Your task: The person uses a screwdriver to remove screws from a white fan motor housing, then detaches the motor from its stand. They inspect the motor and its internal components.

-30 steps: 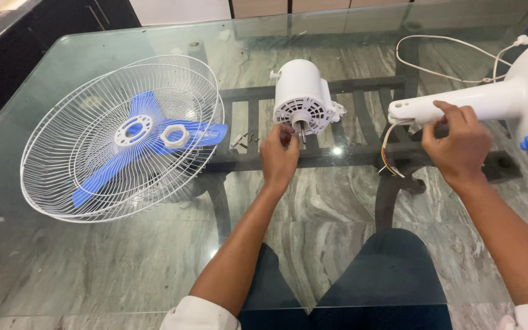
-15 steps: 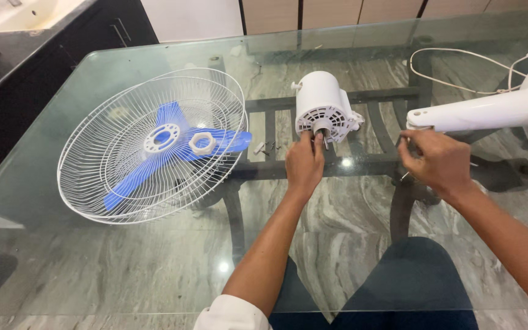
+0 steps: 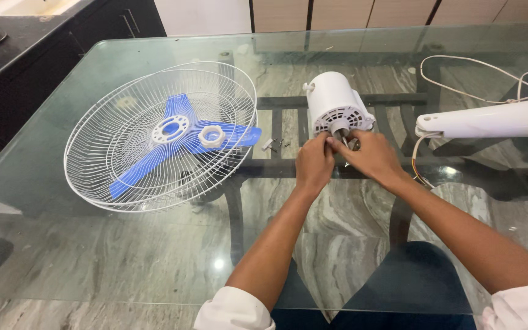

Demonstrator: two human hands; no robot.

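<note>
Far left on the glass surface [image 3: 62,244]: white wire fan guard [image 3: 160,137] cradling a blue plastic blade [image 3: 178,143] and white hex nut [image 3: 212,134], small screws [image 3: 274,145] just beside. Centre: left hand [image 3: 314,165] and right hand [image 3: 368,160] meet at the shaft end of the smooth white cylindrical motor housing [image 3: 336,101]; step reads as working its front, both grips pinched narrow, contents hidden. Next move likely wants steady fingertip control; right, the white stand tube [image 3: 490,119] lies with loose wires
</note>
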